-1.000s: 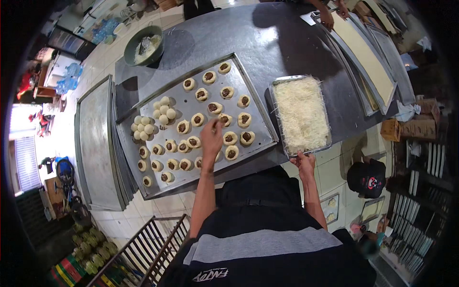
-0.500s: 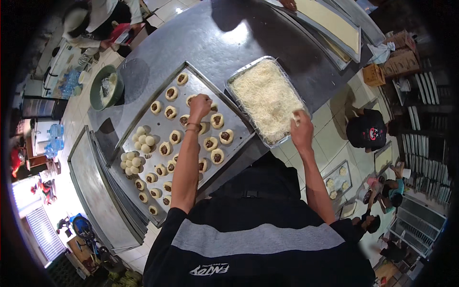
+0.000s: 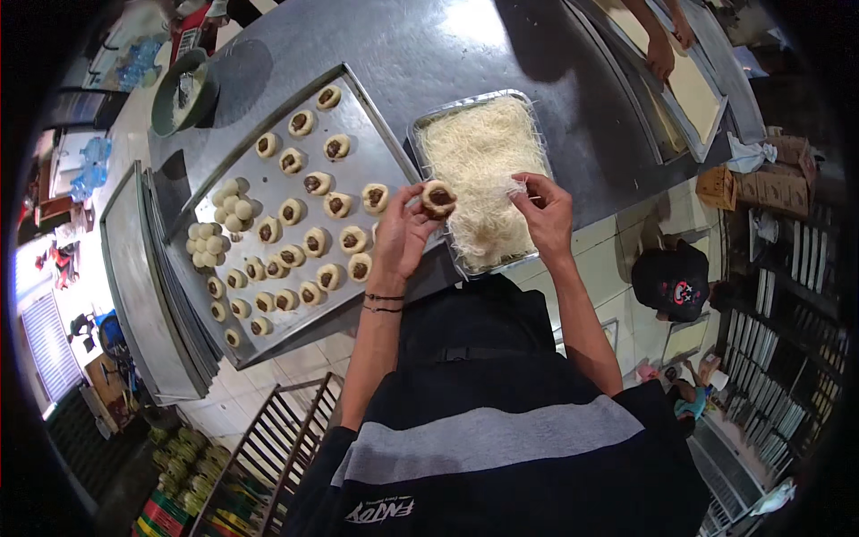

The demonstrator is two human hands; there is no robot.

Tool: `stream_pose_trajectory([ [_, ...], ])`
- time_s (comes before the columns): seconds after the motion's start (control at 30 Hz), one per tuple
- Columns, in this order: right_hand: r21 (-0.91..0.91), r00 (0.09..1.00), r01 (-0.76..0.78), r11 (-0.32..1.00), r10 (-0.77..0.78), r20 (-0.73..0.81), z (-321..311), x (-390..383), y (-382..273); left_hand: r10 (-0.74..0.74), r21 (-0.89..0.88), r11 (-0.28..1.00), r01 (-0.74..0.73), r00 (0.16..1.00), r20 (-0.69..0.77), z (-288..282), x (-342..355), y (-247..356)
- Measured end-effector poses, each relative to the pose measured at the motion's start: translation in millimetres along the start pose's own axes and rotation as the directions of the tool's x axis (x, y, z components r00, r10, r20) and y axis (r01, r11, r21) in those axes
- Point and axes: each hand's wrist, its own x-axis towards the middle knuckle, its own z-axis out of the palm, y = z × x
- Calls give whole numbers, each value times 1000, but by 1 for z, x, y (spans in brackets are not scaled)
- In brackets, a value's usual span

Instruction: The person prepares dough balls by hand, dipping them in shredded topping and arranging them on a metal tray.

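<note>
My left hand [image 3: 403, 237] holds up a small round of dough [image 3: 438, 199] with a dark brown filling in its open middle. The round is above the gap between the big metal tray [image 3: 369, 148] and the cheese pan. Over the right side of the pan, my right hand [image 3: 548, 215] pinches a tuft of pale shredded cheese [image 3: 516, 187]. More shredded cheese [image 3: 483, 143] heaps the rectangular metal pan [image 3: 414, 134]. Several filled dough rounds [image 3: 336, 205] stand in rows on the tray, with plain dough balls [image 3: 207, 244] clustered at its left.
The metal table [image 3: 358, 36] carries a green bowl [image 3: 184, 92] at far left. At far right, another person's hand [image 3: 660, 56] rests over a tray of pale yellow sheet [image 3: 693, 103]. Stacked trays [image 3: 148, 295] stand left; a slatted rack [image 3: 268, 438] is lower left.
My left hand has lifted a filled dough round off the tray and brought it right, toward the pan. My right hand has moved slightly left and up, with cheese now showing between its fingers.
</note>
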Motion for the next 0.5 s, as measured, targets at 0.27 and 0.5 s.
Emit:
stream_pose_trajectory([
  [0.27, 30, 934, 107, 994, -111, 340, 25, -6, -23, -3, 122, 992, 7, 1000, -31, 34, -21, -25],
  [0.5, -54, 958, 174, 983, -156, 239, 44, -17, -15, 155, 437, 896, -82, 979, -135, 34, -13, -35],
])
